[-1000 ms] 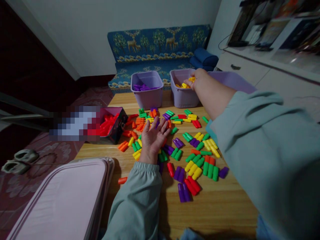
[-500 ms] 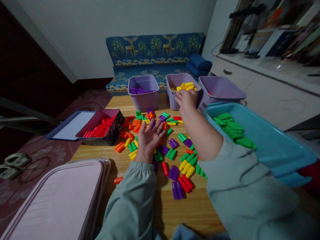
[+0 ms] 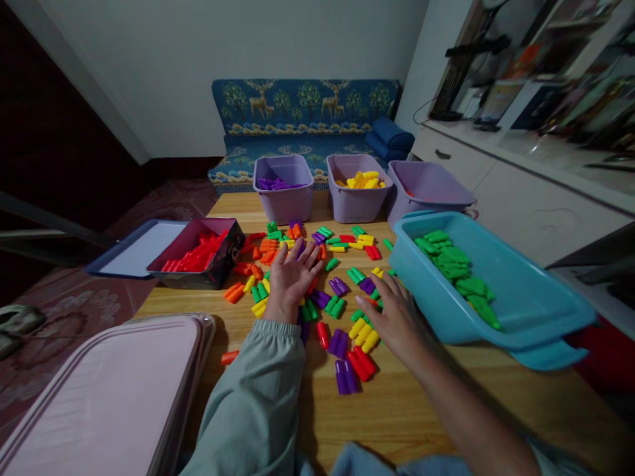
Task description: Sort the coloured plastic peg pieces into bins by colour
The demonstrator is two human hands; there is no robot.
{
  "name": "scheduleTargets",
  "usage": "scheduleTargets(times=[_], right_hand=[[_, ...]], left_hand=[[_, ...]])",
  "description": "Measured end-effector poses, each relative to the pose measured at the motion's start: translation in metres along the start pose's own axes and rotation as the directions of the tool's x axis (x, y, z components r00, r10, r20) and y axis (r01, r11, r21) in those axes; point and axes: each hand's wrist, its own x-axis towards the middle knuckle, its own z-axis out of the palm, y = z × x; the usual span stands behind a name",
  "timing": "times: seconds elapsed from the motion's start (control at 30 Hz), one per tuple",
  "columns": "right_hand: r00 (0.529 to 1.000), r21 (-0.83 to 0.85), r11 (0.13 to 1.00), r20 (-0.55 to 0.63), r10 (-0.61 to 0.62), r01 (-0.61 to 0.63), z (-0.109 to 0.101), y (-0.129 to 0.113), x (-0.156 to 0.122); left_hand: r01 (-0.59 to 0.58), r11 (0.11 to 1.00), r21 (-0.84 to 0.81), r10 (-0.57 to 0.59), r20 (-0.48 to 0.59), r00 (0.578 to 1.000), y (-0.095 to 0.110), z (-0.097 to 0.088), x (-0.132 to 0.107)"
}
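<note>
My left hand (image 3: 290,277) lies flat and open on a scatter of coloured plastic pieces (image 3: 342,291) on the wooden table (image 3: 397,410). My right hand (image 3: 397,314) hovers low over the green and yellow pieces near the blue bin (image 3: 520,311), fingers spread and holding nothing. That blue bin holds green pieces (image 3: 456,264). At the back stand three purple bins: one with purple pieces (image 3: 284,188), one with yellow pieces (image 3: 357,192), and a third (image 3: 426,188) with a bit of red showing.
A dark box (image 3: 203,254) of red pieces sits at the left beside a flat blue lid (image 3: 129,248). A pink case (image 3: 99,396) lies at the near left corner. A patterned blue couch (image 3: 307,116) and a white cabinet (image 3: 520,185) stand behind and to the right.
My right hand has drawn back from the yellow bin to the pile near the blue bin, with fingers now spread. The left hand has stayed in place.
</note>
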Motion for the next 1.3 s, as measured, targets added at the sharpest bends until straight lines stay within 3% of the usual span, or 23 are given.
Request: scheduleTargets(times=[0.13, 0.27, 0.43, 0.7, 0.9, 1.03, 1.1, 1.17, 1.23, 1.3], right_hand=[[0.994, 0.032, 0.999, -0.097, 0.039, -0.036, 0.012, 0.0, -0.005], [0.985, 0.357, 0.934, -0.155, 0.077, -0.017, 0.022, -0.012, 0.009], [0.985, 0.614, 0.786, -0.073, 0.157, -0.079, 0.034, -0.036, 0.031], [0.977, 0.744, 0.649, 0.022, 0.212, -0.158, 0.042, -0.055, 0.056], [0.997, 0.746, 0.662, 0.062, 0.042, -0.074, 0.027, -0.029, 0.072], [0.999, 0.599, 0.801, -0.026, 0.03, -0.009, 0.019, -0.01, 0.082], [0.995, 0.431, 0.9, -0.1, -0.024, 0.065, 0.015, -0.005, 0.085], [0.987, 0.283, 0.95, -0.121, -0.104, 0.135, 0.014, -0.003, 0.085], [0.982, 0.196, 0.964, -0.095, -0.164, 0.18, 0.015, -0.003, 0.084], [0.978, 0.137, 0.969, -0.068, -0.197, 0.204, 0.017, -0.003, 0.081]], left_hand=[[-0.002, 1.0, 0.021, 0.002, -0.025, 1.0, 0.0, 0.001, -0.001], [0.015, 0.999, 0.052, -0.011, -0.069, 0.998, 0.001, 0.003, -0.001], [0.026, 0.994, 0.107, -0.016, -0.098, 0.995, 0.003, 0.004, -0.001], [0.008, 0.987, 0.163, 0.018, -0.156, 0.988, 0.009, 0.007, -0.003], [-0.003, 0.966, 0.257, 0.05, -0.177, 0.983, 0.012, 0.012, -0.003], [-0.029, 0.91, 0.413, 0.108, -0.169, 0.98, 0.022, 0.006, -0.003], [-0.086, 0.823, 0.561, 0.222, -0.18, 0.958, 0.031, 0.002, -0.005], [-0.127, 0.629, 0.767, 0.405, -0.184, 0.896, 0.041, -0.002, -0.008], [-0.064, 0.294, 0.954, 0.597, -0.131, 0.792, 0.05, -0.004, -0.013], [0.124, -0.056, 0.991, 0.707, -0.048, 0.706, 0.054, -0.006, -0.019]])
